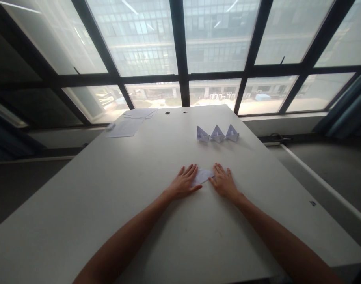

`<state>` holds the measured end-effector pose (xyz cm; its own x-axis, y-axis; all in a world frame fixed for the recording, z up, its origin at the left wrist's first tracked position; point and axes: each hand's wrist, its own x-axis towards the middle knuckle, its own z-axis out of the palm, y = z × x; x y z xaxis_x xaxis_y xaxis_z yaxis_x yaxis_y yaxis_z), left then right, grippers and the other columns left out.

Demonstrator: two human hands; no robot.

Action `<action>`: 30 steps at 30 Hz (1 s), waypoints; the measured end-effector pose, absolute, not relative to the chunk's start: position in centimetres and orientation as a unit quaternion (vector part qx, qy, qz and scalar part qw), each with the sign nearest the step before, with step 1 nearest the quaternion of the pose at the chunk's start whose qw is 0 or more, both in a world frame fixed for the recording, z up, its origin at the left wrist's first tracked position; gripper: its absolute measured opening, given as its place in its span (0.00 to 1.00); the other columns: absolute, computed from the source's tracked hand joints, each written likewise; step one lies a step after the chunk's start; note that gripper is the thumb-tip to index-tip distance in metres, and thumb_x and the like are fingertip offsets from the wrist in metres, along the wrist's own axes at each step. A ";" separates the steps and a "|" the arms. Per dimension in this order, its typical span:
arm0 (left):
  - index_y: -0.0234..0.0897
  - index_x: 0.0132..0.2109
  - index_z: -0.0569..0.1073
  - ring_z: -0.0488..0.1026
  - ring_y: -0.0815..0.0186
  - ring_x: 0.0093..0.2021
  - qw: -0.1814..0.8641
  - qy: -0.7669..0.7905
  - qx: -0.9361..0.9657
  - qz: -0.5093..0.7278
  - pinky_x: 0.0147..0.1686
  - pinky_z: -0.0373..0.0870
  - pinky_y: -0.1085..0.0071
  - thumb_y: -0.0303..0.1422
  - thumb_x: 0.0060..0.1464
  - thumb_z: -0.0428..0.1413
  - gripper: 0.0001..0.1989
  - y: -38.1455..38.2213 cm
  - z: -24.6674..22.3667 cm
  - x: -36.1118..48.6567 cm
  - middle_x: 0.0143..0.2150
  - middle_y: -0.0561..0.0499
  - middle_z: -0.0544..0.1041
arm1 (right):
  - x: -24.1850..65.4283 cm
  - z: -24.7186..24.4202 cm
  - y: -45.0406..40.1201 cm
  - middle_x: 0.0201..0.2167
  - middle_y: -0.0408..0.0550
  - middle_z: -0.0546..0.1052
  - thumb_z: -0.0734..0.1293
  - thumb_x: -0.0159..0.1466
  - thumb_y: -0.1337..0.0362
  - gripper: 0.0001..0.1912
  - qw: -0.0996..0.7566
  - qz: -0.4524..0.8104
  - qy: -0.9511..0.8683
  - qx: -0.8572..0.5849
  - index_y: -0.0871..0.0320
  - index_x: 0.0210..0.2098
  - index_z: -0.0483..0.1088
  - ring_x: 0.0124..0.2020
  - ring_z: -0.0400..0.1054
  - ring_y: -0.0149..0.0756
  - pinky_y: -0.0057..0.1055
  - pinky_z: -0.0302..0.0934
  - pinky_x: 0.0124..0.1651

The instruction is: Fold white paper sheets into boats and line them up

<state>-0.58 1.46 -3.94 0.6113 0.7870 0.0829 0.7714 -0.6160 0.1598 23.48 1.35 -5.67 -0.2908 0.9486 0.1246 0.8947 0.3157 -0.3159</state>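
A small folded piece of white paper (203, 176) lies flat on the white table between my two hands. On its left part rests my left hand (185, 182), palm down, with the fingers spread. My right hand (223, 181) lies flat at the right end of the paper, fingers apart, its fingertips touching the edge. Both hands hide the outer ends of the sheet. Beyond them, three folded paper boats (217, 135) stand upright in a row, slightly to the right.
At the table's far left lie several white paper sheets (125, 127), partly overlapping. Two dark round holes sit near the far edge of the table (157, 154). A small dark mark (312, 203) shows near the right edge. Large dark-framed windows (183, 51) rise behind.
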 end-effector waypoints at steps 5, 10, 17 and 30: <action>0.31 0.72 0.45 0.43 0.53 0.73 0.030 0.459 0.883 0.091 0.69 0.41 0.51 0.60 0.59 0.44 0.47 1.2 -3.3 -0.4 0.73 0.38 0.49 | 23.3 -5.5 1.9 0.69 0.58 0.57 0.64 0.65 0.51 0.30 0.185 0.140 -0.813 -0.533 0.58 0.62 0.63 0.72 0.42 0.49 0.58 0.35 0.68; 0.35 0.72 0.48 0.50 0.53 0.71 0.015 0.461 0.880 0.115 0.67 0.50 0.56 0.51 0.62 0.48 0.40 1.0 -3.3 -0.2 0.72 0.40 0.53 | 23.1 -5.3 1.9 0.60 0.58 0.70 0.71 0.60 0.56 0.24 0.266 0.156 -0.788 -0.533 0.55 0.54 0.69 0.65 0.58 0.52 0.62 0.39 0.66; 0.34 0.71 0.50 0.54 0.51 0.70 0.059 0.478 0.866 0.137 0.66 0.53 0.53 0.50 0.60 0.52 0.40 1.1 -3.5 -0.1 0.71 0.38 0.56 | 22.4 -5.0 1.9 0.46 0.53 0.77 0.71 0.58 0.66 0.16 0.359 0.166 -0.774 -0.494 0.56 0.46 0.73 0.51 0.69 0.48 0.53 0.52 0.62; 0.32 0.72 0.46 0.50 0.54 0.72 0.135 0.475 0.857 0.147 0.69 0.46 0.51 0.41 0.63 0.49 0.36 0.9 -2.7 0.3 0.72 0.38 0.52 | 21.7 -3.3 1.5 0.34 0.46 0.75 0.65 0.53 0.73 0.16 0.554 0.187 -0.663 -0.467 0.57 0.41 0.72 0.37 0.70 0.38 0.33 0.65 0.40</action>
